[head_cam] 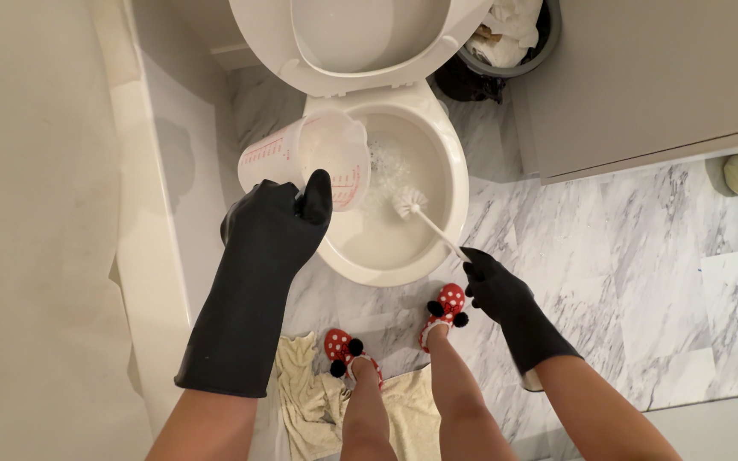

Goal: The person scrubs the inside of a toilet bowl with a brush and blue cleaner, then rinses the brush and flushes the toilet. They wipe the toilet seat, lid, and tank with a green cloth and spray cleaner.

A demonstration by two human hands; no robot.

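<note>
My left hand (277,224), in a long black glove, has its fingers wrapped shut around the handle side of a clear measuring jug (305,160), tipped on its side over the toilet bowl (454,183) at the upper middle of the frame so its mouth faces the water. My right hand (495,283), lower right of the bowl, is closed on the thin white handle of the toilet brush (424,219), held slanted so the bristles reach down into the bowl. Both forearms stretch forward from the bottom edge, and my red spotted slippers (444,309) stand on the marble floor (642,256) by a crumpled towel (305,401).

Translucent plastic jug (305,158), glossy toilet bowl (450,183)
</note>
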